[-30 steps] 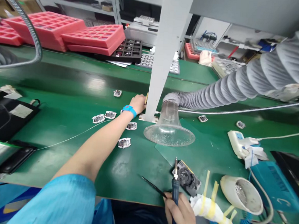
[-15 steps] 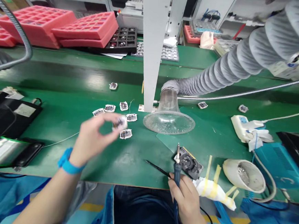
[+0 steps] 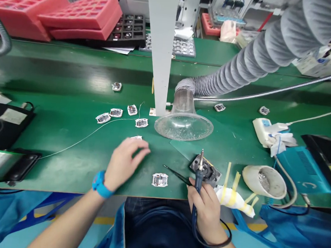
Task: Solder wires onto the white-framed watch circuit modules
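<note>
My left hand [image 3: 125,160], with a blue wristband, hovers over the green bench with its fingers loosely spread, just above a small white-framed part [image 3: 137,138] that it partly hides. Another such part [image 3: 160,179] lies alone near the front edge, between my hands. My right hand [image 3: 204,211] is closed round a blue soldering iron [image 3: 197,180], tip up, and also pinches black tweezers [image 3: 177,174]. A small black fixture [image 3: 206,172] sits just behind the iron's tip.
Several more small parts [image 3: 117,114] and a thin solder wire [image 3: 96,132] lie mid-bench. A clear fume funnel [image 3: 184,125] on a grey ribbed hose stands beside a white post [image 3: 161,51]. Pink foam trays [image 3: 82,14] are stacked at the back. A white sponge holder [image 3: 264,181] sits right.
My left hand drew back from the post, carried a small part toward me, and that part now lies near the front edge. The hand has opened. The right hand barely moved.
</note>
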### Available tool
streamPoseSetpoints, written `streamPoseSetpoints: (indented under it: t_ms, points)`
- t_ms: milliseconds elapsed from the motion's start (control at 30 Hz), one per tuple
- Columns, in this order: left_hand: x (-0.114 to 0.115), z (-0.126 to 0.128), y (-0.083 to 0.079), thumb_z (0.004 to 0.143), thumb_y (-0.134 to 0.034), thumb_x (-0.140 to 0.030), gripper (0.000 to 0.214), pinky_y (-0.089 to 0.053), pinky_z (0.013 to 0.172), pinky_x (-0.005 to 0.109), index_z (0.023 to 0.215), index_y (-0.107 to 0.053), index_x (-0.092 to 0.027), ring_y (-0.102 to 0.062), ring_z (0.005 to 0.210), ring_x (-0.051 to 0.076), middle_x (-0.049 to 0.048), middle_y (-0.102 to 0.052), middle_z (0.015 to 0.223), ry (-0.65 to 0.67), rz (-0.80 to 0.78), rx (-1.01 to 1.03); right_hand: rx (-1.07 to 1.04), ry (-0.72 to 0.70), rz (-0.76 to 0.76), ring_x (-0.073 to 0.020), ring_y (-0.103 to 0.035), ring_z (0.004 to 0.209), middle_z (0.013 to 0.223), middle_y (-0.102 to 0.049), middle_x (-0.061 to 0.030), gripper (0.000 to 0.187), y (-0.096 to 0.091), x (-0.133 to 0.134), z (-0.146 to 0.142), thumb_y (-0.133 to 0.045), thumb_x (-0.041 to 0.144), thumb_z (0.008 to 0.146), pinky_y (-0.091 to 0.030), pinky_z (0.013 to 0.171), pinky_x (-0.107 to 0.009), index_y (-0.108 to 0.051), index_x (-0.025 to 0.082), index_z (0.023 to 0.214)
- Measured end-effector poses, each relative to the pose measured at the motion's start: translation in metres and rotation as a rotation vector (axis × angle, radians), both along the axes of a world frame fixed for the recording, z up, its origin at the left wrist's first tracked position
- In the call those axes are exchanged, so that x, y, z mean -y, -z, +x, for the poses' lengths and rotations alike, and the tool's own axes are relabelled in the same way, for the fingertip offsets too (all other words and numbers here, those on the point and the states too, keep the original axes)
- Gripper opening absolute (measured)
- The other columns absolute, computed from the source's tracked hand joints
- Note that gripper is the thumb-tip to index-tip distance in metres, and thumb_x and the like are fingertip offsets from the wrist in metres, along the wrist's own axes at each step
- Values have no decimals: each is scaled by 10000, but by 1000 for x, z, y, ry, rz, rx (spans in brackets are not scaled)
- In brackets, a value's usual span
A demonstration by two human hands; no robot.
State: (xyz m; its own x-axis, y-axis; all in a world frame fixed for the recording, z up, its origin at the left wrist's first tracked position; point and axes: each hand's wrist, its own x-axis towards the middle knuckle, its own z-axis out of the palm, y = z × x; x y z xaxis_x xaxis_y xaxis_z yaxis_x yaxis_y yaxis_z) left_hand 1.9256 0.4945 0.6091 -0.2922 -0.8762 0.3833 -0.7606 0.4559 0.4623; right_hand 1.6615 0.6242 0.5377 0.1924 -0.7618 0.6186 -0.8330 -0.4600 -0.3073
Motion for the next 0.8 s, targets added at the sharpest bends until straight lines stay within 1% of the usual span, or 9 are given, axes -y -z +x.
streamPoseSetpoints:
  t_ms: [200,267,333,400,500,567,667,733,800]
  points:
    - [124,-3,-14,900,-672,-236,317,-505,1054,490,1204,-674,-144,-675,1160,333,149,-744,1192,-351,12,38,119,-76,-55,-281,-704,1014,1128,-782,-187,210,-11,-4,9,-722,11,885,-602,850,-435,-696,122,1061]
    - [149,-8,-16,879,-679,-215,238,-524,1018,460,1110,-702,-162,-706,1079,317,112,-775,1064,-402,50,35,145,-86,-44,-270,-715,1000,1124,-786,-186,207,-15,-7,11,-710,26,900,-607,825,-421,-701,127,1080]
    - [155,-10,-23,899,-649,-221,112,-551,951,411,978,-717,-179,-731,959,272,67,-781,934,-431,71,14,172,-105,-25,-266,-724,1015,1131,-786,-181,224,-18,-10,11,-668,38,929,-613,825,-421,-699,135,1129]
    - [140,-7,-33,936,-614,-251,120,-567,889,365,937,-710,-179,-735,895,222,35,-780,910,-444,61,-23,206,-129,-9,-260,-731,1039,1146,-784,-177,255,-20,-13,10,-618,51,958,-618,840,-426,-688,144,1185]
    - [83,2,-50,951,-636,-281,126,-576,780,303,932,-694,-171,-740,836,172,3,-777,869,-392,-71,-184,265,-169,12,-243,-739,1076,1178,-779,-171,303,-24,-18,10,-571,50,976,-618,891,-427,-662,150,1248]
    - [32,6,-55,944,-677,-264,78,-563,684,267,895,-675,-204,-738,755,152,-19,-759,795,-178,-87,-253,287,-197,40,-233,-736,1116,1215,-771,-174,312,-29,-19,15,-559,60,989,-610,933,-415,-640,144,1279]
    - [-39,1,-46,958,-605,-152,132,-571,698,223,919,-661,-265,-743,820,125,-39,-752,858,377,220,-136,272,-246,77,-244,-711,1189,1273,-746,-204,277,-39,-17,29,-539,196,1053,-600,949,-395,-612,114,1308]
    - [-73,-7,-34,986,-552,-135,146,-543,638,196,943,-620,-257,-691,727,98,-35,-719,854,500,441,-157,278,-287,112,-236,-718,1149,1228,-760,-193,274,-45,-14,38,-520,262,1074,-598,920,-367,-622,105,1275]
    - [-93,-14,-21,1018,-507,-156,142,-525,622,198,929,-575,-244,-645,680,95,-33,-679,813,497,582,-214,323,-335,175,-200,-738,998,1047,-789,-124,217,-49,-11,43,-486,238,1084,-591,852,-325,-652,129,1171]
